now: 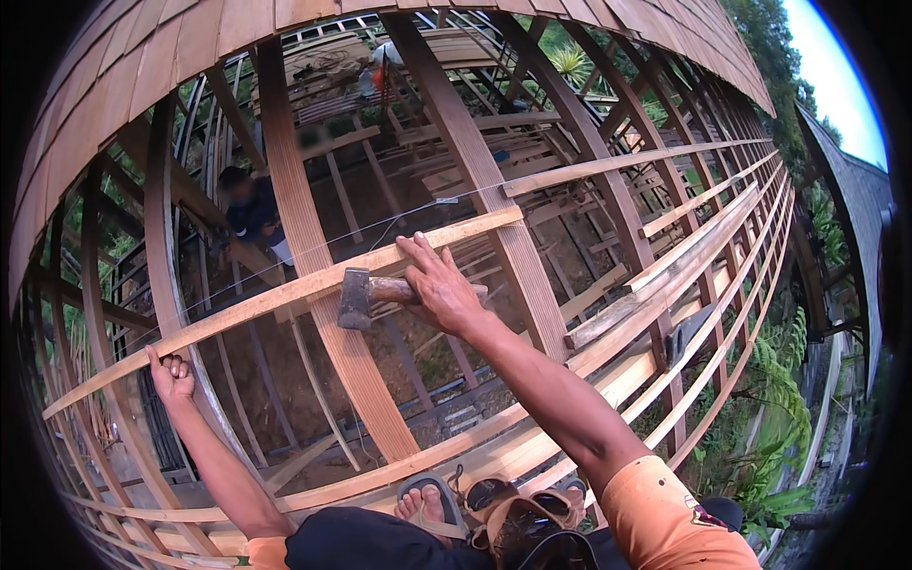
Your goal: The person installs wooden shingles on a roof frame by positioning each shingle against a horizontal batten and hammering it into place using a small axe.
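You're up on a curved timber roof frame point(494, 180) w/ wide brown ribs running top to bottom & thin pale battens crossing them; shingles point(142, 57) cover the upper left edge. Through the gaps, well below, a 2nd person in dark clothes point(255, 211) sits among stacked planks. The long pale batten point(285, 296) runs diag. from lower left up to centre, lying across the ribs. A thin string line point(313, 249) stretches just above it, roughly parallel. Your right hand point(442, 285) is wrapped around the wooden handle of a hammer point(366, 296), index finger stretched up onto the batten; the steel head sits at the left end, just under the batten & over a rib. Your left hand point(171, 375) is a closed fist, thumb stuck up, touching the batten's lower end; can't tell if it grips anything. Your sandalled foot point(427, 499) rests on a lower batten at bottom centre.
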Tool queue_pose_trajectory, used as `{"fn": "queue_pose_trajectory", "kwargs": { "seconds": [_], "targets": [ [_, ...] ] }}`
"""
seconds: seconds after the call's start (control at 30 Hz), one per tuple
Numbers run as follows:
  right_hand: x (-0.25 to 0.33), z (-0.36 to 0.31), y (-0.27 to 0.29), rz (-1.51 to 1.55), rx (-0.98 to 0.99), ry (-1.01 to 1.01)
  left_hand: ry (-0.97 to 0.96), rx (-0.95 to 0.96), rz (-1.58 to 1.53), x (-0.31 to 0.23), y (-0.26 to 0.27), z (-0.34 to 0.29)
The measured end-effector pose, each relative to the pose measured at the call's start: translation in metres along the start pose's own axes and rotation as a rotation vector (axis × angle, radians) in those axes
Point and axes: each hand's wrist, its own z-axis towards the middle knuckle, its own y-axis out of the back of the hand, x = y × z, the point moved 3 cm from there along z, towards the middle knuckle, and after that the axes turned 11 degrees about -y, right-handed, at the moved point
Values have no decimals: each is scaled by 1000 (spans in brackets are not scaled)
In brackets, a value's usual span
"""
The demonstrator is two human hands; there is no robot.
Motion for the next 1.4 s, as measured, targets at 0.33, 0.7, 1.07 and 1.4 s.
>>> {"fn": "queue_pose_trajectory", "kwargs": {
  "seconds": [0.33, 0.7, 1.07, 1.4],
  "targets": [
    [-13, 41, -3, 16, 79, 33, 150, 34, 51, 9, -11, 16],
    [-19, 41, -17, 10, 65, 56, 241, 130, 958, -8, 0, 17],
    [-22, 44, -6, 235, 220, 7, -426, 534, 791, 9, -139, -80],
    [-65, -13, 46, 1104, -23, -460, -488, 981, 476, 152, -294, -213]
  ]
}}
